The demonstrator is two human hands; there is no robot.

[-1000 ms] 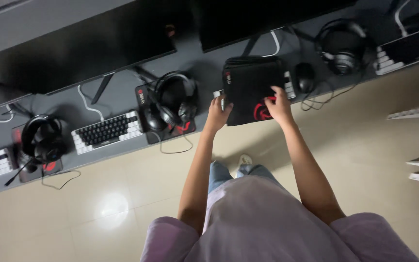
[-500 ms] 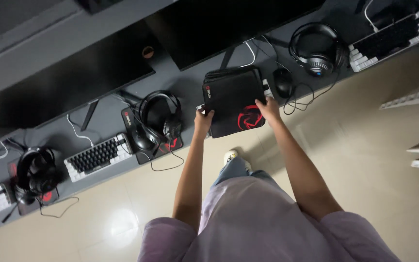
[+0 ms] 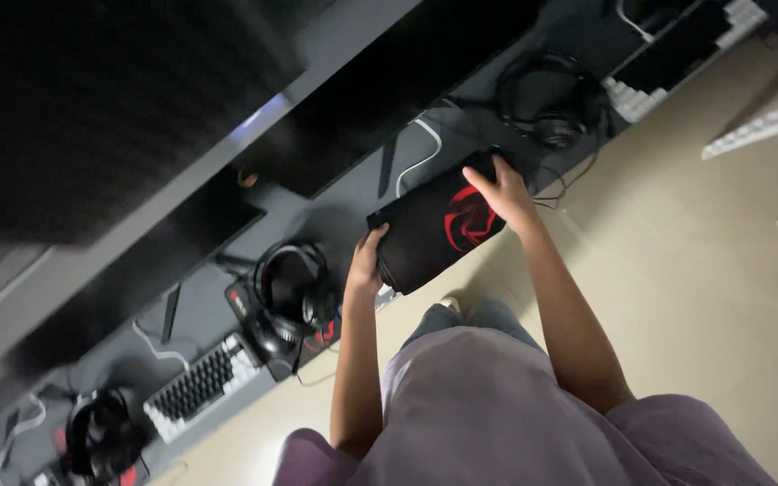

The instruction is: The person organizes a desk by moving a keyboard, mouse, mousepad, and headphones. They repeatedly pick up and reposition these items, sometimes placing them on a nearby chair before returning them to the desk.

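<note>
Long dark desk (image 3: 335, 211) running diagonally across the view, pale glossy floor (image 3: 704, 297) below it, dark monitors above. Item in hand: one black mouse pad (image 3: 438, 229) with a red emblem, lying at the desk's front edge with its near side overhanging toward the person. Left hand (image 3: 366, 265): fingers curled over the pad's left end, gripping it. Right hand (image 3: 502, 189): palm down on the pad's far right corner, fingers spread and pressing or holding that edge; whether they wrap under it cannot be told. Person stands close to the desk in a mauve shirt (image 3: 497, 405). Risks, as judged: the pad sits partly off the edge, so a loosened grip could let it slide to the floor; cables trail just beside its right end, and dragging the pad could snag them and pull the nearest headset (image 3: 551, 99) along. Second headset (image 3: 292, 292) rests on a stand just left of the left hand, near enough that an elbow swing could knock it. Count: headsets, three visible, the third (image 3: 96, 436) at lower left; keyboards, two, one black-and-white (image 3: 200, 387) near the second headset and one (image 3: 677, 63) at upper right; mouse pads in hand, one; hands, two, both the person's own.
</note>
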